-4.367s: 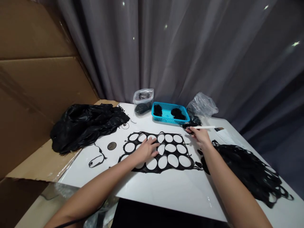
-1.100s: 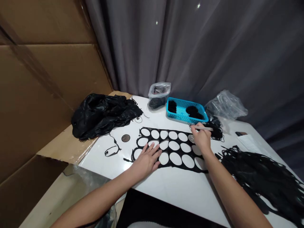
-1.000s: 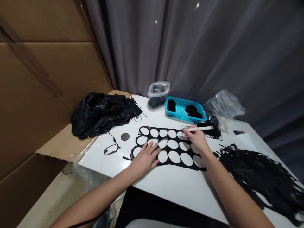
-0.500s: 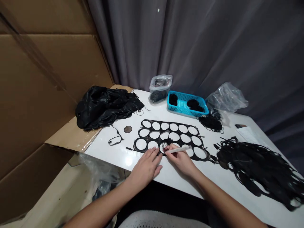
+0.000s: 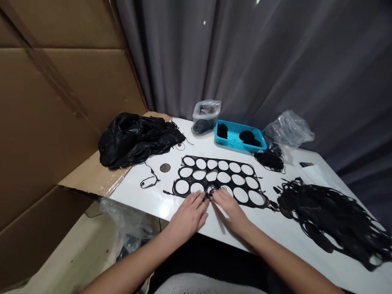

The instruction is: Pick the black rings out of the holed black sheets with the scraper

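Observation:
A black sheet with rows of large round holes (image 5: 232,185) lies flat on the white table (image 5: 147,202). My left hand (image 5: 189,210) rests palm down on its near edge, fingers stretched out. Beside it, my right hand (image 5: 231,210) has its fingertips together on the same edge. A slim white tool (image 5: 221,213), blurred, shows under the right palm and points toward me; its exact kind I cannot make out. Thin black loops of cord (image 5: 211,189) gather at the hole just beyond my fingertips.
A blue basket (image 5: 235,148) holding black bundles stands at the back, beside a clear tub (image 5: 205,118). A heap of black strips (image 5: 330,220) lies right, a black plastic bag (image 5: 134,141) left. A dark disc (image 5: 165,168) and a loose cord loop (image 5: 148,182) lie nearby.
My right hand has turned palm down, and the white tool has swung from pointing right to pointing back toward me. My left hand stays in place. The view has shifted slightly.

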{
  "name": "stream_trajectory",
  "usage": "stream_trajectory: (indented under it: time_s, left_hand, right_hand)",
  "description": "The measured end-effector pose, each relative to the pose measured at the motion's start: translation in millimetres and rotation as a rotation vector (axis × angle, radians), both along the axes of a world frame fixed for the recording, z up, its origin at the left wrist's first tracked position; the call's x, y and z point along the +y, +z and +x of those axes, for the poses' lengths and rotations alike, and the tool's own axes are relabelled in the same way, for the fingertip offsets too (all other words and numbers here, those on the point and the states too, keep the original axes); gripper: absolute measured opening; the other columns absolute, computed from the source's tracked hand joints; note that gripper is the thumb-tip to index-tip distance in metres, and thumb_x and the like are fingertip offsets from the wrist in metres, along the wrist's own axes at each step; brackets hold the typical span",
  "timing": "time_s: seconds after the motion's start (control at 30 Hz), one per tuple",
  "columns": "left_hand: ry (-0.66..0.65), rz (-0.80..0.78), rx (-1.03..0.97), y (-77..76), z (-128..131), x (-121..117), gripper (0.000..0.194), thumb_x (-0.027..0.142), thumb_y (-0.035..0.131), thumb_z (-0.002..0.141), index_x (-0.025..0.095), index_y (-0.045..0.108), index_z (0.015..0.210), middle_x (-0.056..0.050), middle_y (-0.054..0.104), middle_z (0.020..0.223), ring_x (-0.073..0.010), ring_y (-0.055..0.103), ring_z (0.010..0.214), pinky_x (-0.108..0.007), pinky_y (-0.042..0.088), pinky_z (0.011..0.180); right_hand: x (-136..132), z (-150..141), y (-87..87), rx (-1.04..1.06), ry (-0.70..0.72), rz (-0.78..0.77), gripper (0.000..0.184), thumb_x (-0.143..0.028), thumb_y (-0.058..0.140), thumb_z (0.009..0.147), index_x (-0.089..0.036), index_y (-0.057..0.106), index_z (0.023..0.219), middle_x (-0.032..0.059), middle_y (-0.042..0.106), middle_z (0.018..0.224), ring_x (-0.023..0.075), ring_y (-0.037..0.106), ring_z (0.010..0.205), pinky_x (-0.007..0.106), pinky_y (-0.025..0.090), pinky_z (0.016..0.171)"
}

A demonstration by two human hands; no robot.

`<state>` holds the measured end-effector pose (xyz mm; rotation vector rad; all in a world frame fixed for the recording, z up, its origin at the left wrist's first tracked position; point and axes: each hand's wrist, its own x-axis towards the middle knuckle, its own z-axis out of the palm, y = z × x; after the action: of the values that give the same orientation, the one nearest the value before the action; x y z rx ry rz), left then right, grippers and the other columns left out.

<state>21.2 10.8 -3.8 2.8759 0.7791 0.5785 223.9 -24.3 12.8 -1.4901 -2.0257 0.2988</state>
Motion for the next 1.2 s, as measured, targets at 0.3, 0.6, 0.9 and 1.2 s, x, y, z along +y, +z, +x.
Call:
stream_trajectory:
  time_s: [0.3, 0.6, 0.9, 1.2]
  left_hand:
    - [-0.035, -0.079, -0.018, 0.7, -4.7, 1.0, 0.039, 0.025, 0.055, 0.095, 0.016, 0.053, 0.133, -0.013, 0.056, 0.14, -0.0301, 0.047, 0.136, -0.049, 0.043, 0.112]
    - [0.14, -0.022, -0.095, 9.0, -27.2, -3.8, 0.029, 0.021, 0.05, 0.097, 0.014, 0.057, 0.124, -0.016, 0.061, 0.125, -0.0294, 0.056, 0.122, -0.048, 0.051, 0.102]
    - [0.148, -0.001, -0.021, 4.3, -34.5, -7.7, 0.035, 0.025, 0.051, 0.097, 0.013, 0.056, 0.13, -0.014, 0.062, 0.13, -0.0302, 0.054, 0.125, -0.047, 0.048, 0.103]
    - [0.129, -0.029, -0.042, 5.4, -33.5, -5.6, 0.037, 0.023, 0.052, 0.096, 0.014, 0.055, 0.131, -0.013, 0.062, 0.13, -0.0294, 0.053, 0.124, -0.047, 0.046, 0.104]
  right_hand:
    - [73.9, 96.7, 21.7, 0.347, -0.657, -0.036, 0.024, -0.04, 0.061, 0.082, -0.022, 0.05, 0.07, 0.0033, 0.061, 0.068, 0.0179, 0.053, 0.057, 0.03, 0.04, 0.052]
    - [58.9, -3.1, 20.2, 1.282, -0.188, -0.684, 0.036, -0.039, 0.081, 0.07, -0.022, 0.049, 0.075, 0.007, 0.069, 0.089, 0.0206, 0.069, 0.087, 0.027, 0.055, 0.064]
    - [26.7, -36.2, 8.3, 0.524, -0.068, -0.455, 0.03, -0.041, 0.056, 0.091, -0.023, 0.043, 0.071, -0.0032, 0.051, 0.067, 0.0161, 0.049, 0.066, 0.029, 0.04, 0.063]
    - [26.5, -39.1, 5.6, 0.324, 0.007, -0.307, 0.023, -0.027, 0.049, 0.093, -0.023, 0.042, 0.071, -0.0003, 0.053, 0.077, 0.0176, 0.052, 0.073, 0.03, 0.039, 0.068]
